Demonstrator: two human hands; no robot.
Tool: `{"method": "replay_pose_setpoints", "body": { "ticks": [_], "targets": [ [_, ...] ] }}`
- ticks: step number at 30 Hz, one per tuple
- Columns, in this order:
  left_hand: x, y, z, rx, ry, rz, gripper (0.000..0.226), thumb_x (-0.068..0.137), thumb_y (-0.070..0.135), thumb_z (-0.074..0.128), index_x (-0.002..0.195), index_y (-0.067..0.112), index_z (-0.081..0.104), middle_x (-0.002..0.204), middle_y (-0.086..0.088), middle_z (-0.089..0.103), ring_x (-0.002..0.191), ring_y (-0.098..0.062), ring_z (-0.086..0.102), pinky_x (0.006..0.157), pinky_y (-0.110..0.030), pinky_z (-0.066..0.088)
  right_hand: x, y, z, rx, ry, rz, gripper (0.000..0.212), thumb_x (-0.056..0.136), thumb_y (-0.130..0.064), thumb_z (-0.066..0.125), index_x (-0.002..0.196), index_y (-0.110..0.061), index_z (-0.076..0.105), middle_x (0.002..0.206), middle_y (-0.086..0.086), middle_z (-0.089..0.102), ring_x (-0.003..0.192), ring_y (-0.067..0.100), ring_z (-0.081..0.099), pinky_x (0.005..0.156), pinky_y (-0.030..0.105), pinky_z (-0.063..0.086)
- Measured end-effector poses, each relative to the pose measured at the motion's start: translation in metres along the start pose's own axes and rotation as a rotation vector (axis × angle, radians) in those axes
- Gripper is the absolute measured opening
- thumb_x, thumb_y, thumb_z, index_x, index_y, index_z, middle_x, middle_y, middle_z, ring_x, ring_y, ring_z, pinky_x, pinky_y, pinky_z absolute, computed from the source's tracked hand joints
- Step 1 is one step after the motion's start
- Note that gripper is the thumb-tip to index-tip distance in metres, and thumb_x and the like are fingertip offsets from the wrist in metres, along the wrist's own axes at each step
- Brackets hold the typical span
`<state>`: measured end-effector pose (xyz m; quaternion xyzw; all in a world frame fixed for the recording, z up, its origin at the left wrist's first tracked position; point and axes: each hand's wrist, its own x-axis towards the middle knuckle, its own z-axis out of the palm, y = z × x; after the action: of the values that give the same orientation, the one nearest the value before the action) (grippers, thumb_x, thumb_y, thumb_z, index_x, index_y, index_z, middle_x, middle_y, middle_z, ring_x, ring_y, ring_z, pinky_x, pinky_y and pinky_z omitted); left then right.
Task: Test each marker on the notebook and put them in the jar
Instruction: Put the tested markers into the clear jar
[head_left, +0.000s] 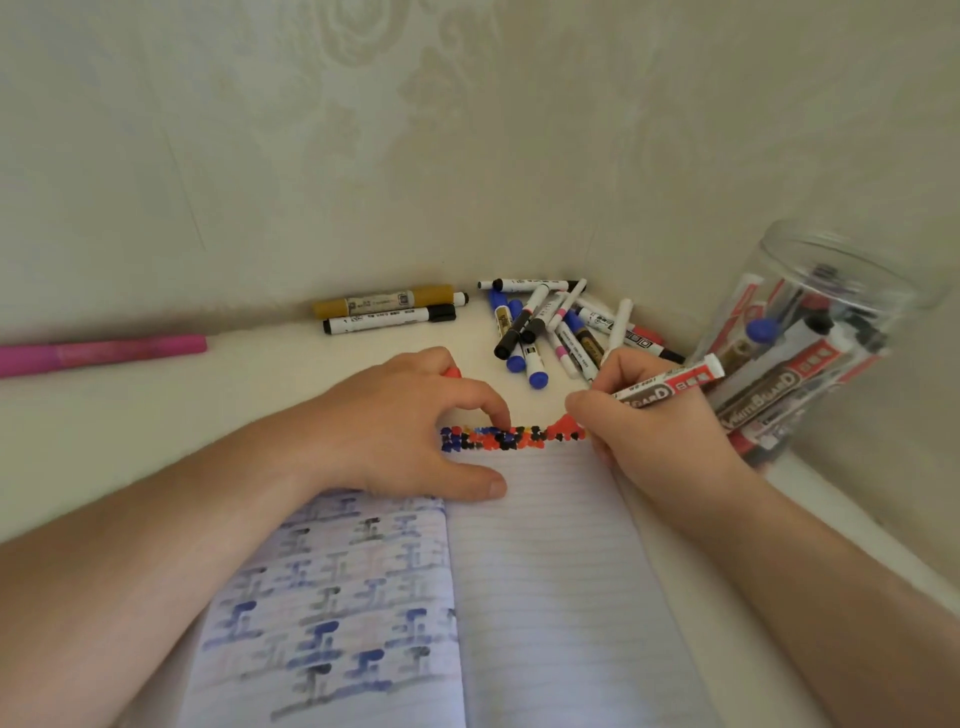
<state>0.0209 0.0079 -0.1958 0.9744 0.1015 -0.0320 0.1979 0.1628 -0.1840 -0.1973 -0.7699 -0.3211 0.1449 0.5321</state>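
Note:
An open lined notebook (545, 571) lies in front of me, with a row of red, blue and black marks along the top of its right page. My right hand (660, 441) grips a red whiteboard marker (670, 384), its tip down at the right end of that row. My left hand (410, 431) rests on the notebook's top edge with fingertips on the page, and it holds a red cap (453, 372) under the curled fingers. A clear plastic jar (810, 338) at the right holds several markers. A pile of loose markers (556, 327) lies behind the notebook.
A gold marker (384, 302) and a black-capped marker (389, 319) lie by the wall at the back. A pink marker (104, 351) lies at the far left. The wall closes in behind and on the right, next to the jar.

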Motion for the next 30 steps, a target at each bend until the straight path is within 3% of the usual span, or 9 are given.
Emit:
{"method": "replay_pose_setpoints", "body": {
  "ticks": [7, 14, 20, 26, 30],
  "targets": [
    [-0.0004, -0.0023, 0.0011, -0.015, 0.009, -0.002, 0.064, 0.063, 0.09, 0.06, 0.123, 0.071, 0.049, 0.11, 0.026, 0.041, 0.111, 0.0, 0.044, 0.097, -0.036, 0.049, 0.0043, 0.0021, -0.0006, -0.023, 0.019, 0.061, 0.022, 0.086, -0.007, 0.068, 0.069, -0.013, 0.056, 0.058, 0.014, 0.065, 0.048, 0.02, 0.06, 0.051, 0.033, 0.047],
    [0.0, -0.0021, 0.0013, -0.029, 0.01, 0.0, 0.06, 0.064, 0.088, 0.063, 0.121, 0.071, 0.05, 0.109, 0.026, 0.042, 0.111, 0.002, 0.045, 0.097, -0.036, 0.049, 0.0052, -0.0009, -0.0011, -0.091, -0.048, 0.11, 0.02, 0.087, -0.007, 0.069, 0.072, -0.01, 0.057, 0.062, 0.012, 0.07, 0.053, 0.021, 0.067, 0.056, 0.037, 0.057],
    [0.0005, -0.0029, 0.0018, -0.038, 0.003, -0.002, 0.063, 0.062, 0.09, 0.06, 0.121, 0.072, 0.05, 0.11, 0.028, 0.042, 0.112, 0.002, 0.045, 0.098, -0.036, 0.049, 0.0049, -0.0026, 0.0008, -0.149, -0.045, 0.096, 0.016, 0.084, -0.007, 0.069, 0.077, -0.002, 0.057, 0.061, 0.013, 0.07, 0.053, 0.021, 0.067, 0.052, 0.033, 0.056],
    [0.0005, -0.0024, 0.0015, -0.037, 0.003, -0.003, 0.062, 0.061, 0.091, 0.059, 0.119, 0.072, 0.049, 0.109, 0.027, 0.043, 0.11, 0.002, 0.045, 0.097, -0.036, 0.049, 0.0046, -0.0002, -0.0008, -0.119, -0.034, 0.09, 0.017, 0.084, -0.005, 0.07, 0.074, -0.004, 0.056, 0.064, 0.015, 0.07, 0.054, 0.023, 0.069, 0.056, 0.039, 0.056],
    [0.0008, -0.0028, 0.0015, -0.034, 0.006, -0.004, 0.063, 0.062, 0.09, 0.06, 0.121, 0.071, 0.049, 0.109, 0.027, 0.043, 0.111, 0.002, 0.045, 0.098, -0.036, 0.049, 0.0041, -0.0012, 0.0008, -0.172, -0.045, 0.07, 0.016, 0.083, -0.006, 0.07, 0.077, -0.001, 0.056, 0.062, 0.016, 0.069, 0.052, 0.02, 0.068, 0.052, 0.032, 0.054]
  ]
}}
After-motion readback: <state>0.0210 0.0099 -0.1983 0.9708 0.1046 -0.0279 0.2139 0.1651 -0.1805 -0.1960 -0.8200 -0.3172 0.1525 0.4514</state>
